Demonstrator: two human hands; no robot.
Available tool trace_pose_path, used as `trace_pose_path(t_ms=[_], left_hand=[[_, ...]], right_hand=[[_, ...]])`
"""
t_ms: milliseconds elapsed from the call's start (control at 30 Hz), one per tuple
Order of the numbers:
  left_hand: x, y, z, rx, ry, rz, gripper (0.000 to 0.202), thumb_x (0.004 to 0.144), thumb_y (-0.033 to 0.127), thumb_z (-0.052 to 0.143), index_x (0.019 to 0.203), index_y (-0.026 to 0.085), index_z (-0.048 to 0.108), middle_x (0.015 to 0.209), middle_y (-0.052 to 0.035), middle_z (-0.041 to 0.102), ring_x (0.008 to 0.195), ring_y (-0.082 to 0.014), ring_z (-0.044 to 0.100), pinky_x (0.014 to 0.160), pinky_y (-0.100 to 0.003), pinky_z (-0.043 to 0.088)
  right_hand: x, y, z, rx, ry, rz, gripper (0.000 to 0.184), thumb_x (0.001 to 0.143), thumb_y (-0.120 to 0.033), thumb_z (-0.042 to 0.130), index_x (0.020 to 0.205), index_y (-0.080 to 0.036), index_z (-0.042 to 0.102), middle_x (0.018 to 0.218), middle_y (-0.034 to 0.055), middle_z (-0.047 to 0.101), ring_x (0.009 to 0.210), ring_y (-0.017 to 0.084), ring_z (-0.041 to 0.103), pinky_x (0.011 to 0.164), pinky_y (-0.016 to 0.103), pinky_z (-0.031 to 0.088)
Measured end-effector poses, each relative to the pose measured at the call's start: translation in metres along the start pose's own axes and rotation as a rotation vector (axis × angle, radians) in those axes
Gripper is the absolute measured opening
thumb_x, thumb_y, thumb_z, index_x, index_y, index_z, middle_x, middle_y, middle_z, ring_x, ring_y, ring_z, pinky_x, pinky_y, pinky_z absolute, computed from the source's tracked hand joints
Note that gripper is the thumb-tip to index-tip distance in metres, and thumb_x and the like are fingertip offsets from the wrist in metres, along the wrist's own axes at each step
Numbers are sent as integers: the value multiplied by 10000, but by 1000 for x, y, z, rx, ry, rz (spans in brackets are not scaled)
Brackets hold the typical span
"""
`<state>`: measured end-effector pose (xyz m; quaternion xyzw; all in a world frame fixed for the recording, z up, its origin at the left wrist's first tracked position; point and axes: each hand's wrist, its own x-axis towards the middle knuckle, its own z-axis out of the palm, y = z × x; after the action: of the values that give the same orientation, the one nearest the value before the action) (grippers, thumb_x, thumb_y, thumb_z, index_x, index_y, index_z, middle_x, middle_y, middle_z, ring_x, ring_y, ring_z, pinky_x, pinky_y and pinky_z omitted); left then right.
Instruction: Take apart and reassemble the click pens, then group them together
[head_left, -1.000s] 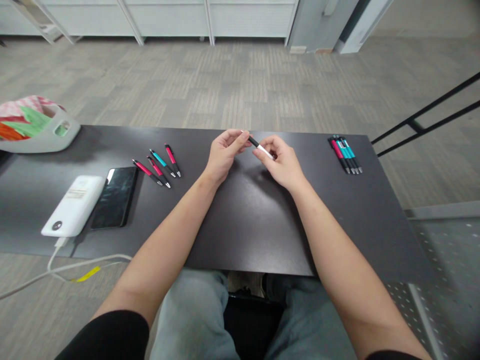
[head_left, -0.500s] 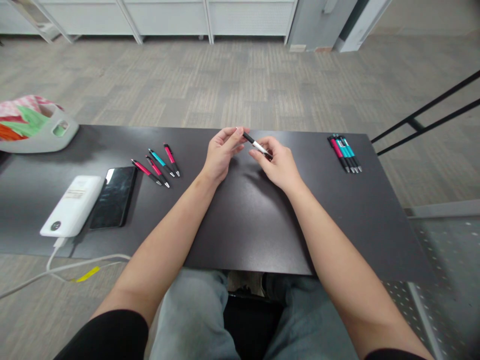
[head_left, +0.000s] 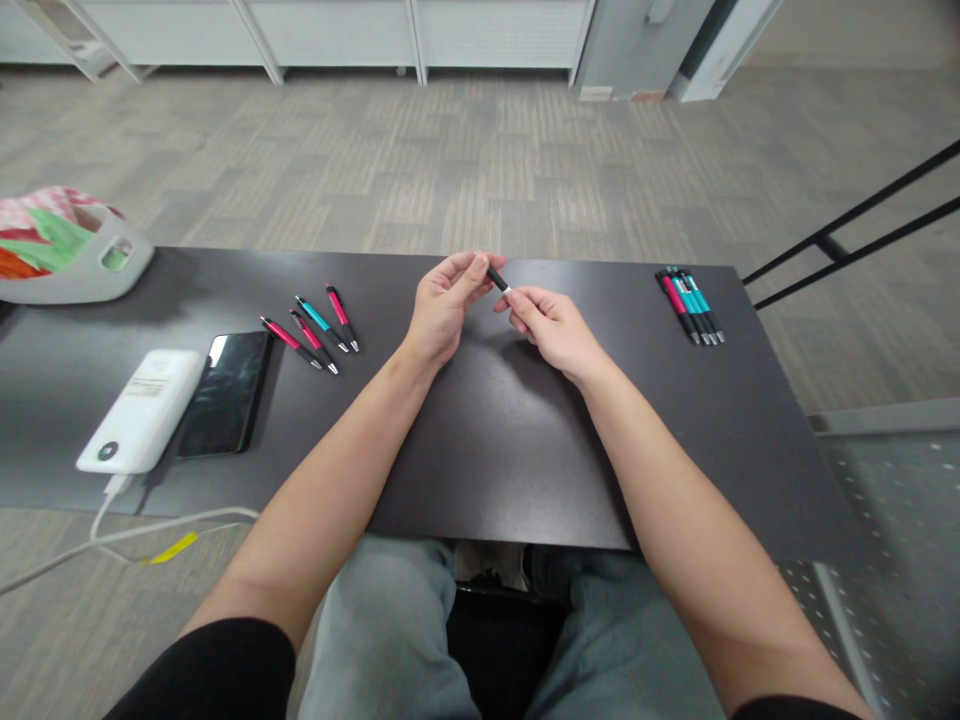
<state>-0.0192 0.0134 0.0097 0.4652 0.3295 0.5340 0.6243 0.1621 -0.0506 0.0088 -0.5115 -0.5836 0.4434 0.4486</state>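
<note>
Gripping a black-and-white pen (head_left: pixel 498 279) between them — left hand (head_left: pixel 442 308), right hand (head_left: pixel 556 328).

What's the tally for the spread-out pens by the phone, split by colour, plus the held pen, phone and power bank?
Pink pens: 3
Teal pen: 1
Held pen: 1
Phone: 1
White power bank: 1
Total: 7

- The pen (head_left: pixel 498 279) I hold: black, a little white
- Pens to my left (head_left: pixel 314 341): pink, turquoise, black, silver-tipped
- Pens to my right (head_left: pixel 691 306): the same colours
- My worktop (head_left: pixel 510 450): dark grey
- My sleeve (head_left: pixel 217 670): black
- Carpet (head_left: pixel 420 170): streaked grey-beige
</note>
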Motion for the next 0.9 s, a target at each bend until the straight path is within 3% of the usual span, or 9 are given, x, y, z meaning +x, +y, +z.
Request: trace_pose_path(t_ms=[167,300,433,567,733,900], left_hand=[[-1,-2,3,-28,-2,-18,416,958,579,1057,1041,237,837,1231,-73,934,1123,-217,888,987,-319,711],[1,-8,3,19,12,27,392,1002,576,1017,1093,255,813,1298,-61,920,1132,-212,891,990,-326,707],[3,-11,0,75,20,32,352,1015,526,1010,1122,263,803,1188,-41,914,1027,-193,896,929,-303,699],[3,-7,-2,178,-51,-10,298,1025,487,993,1072,235,840,1026,-39,904,857,-157,842,816,-265,657],[1,6,-1,317,-87,-14,360,1008,541,1008,983,210,869,911,-53,887,764,-151,769,788,-275,637],[0,8,-5,315,-107,-45,398,966,575,1040,1008,208,892,980,-73,920,804,-160,797,809,-280,647]], right_hand=[[-1,-5,-7,46,9,57,772,923,-1019,799,973,-249,810,732,-13,631,628,146,465,585,318,345],[2,-3,-20,-2,211,60,675,803,-886,1008,979,-268,801,698,-32,654,644,149,522,585,291,391],[4,-3,-31,116,355,37,614,742,-752,1091,973,-287,763,767,-35,704,632,135,551,557,273,451],[6,-4,-34,162,387,-16,599,717,-720,1108,932,-284,759,821,-15,751,630,136,590,546,281,505],[3,-1,-37,42,326,-73,481,815,-655,1061,1045,-289,850,823,-11,778,655,173,648,597,323,555],[-4,0,-44,-344,283,-212,262,987,-507,930,1104,-273,927,1005,48,885,797,225,712,794,394,589]])
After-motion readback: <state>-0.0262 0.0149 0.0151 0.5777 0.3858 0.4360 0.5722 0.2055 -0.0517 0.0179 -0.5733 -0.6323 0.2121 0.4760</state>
